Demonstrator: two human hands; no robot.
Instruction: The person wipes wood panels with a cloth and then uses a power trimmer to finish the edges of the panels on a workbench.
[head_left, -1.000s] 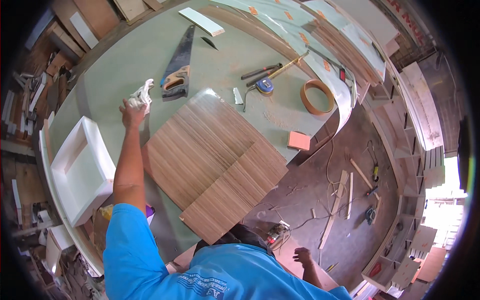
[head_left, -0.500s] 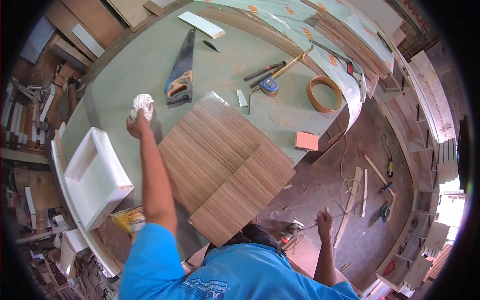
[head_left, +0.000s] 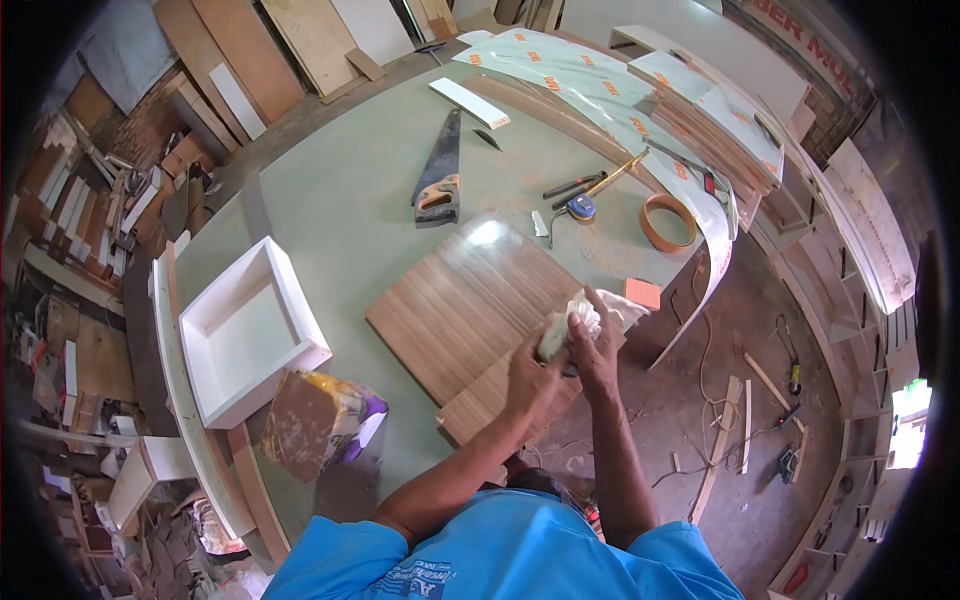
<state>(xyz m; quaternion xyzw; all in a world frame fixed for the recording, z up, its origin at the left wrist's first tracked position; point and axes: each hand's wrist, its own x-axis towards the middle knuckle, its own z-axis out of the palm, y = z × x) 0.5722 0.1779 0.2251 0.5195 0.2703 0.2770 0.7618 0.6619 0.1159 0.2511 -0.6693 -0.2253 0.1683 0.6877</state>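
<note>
In front of me, a crumpled white cloth (head_left: 587, 313) is bunched between my two hands, above the right part of a brown wood-grain panel (head_left: 450, 310). My left hand (head_left: 533, 368) has its fingers closed round the cloth's left side. Gripping the other side, my right hand (head_left: 598, 358) presses its thumb against the folds, and a loose end sticks out to the right. Light glares off the panel's far corner. A narrower wood-grain strip (head_left: 470, 415) lies along the panel's near edge, partly hidden by my forearms.
Left of the panel are a white open box (head_left: 207, 340) and a stained tin (head_left: 300, 430). A handsaw (head_left: 437, 175), pliers (head_left: 573, 187), tape measure (head_left: 580, 207), edging roll (head_left: 650, 235) and orange block (head_left: 642, 293) lie beyond. Wood strips (head_left: 715, 450) and cords lie on the floor at right.
My left hand has brought the cloth from the table's left side across to the panel's right. My right hand has risen from beside my body and now grips it too.
</note>
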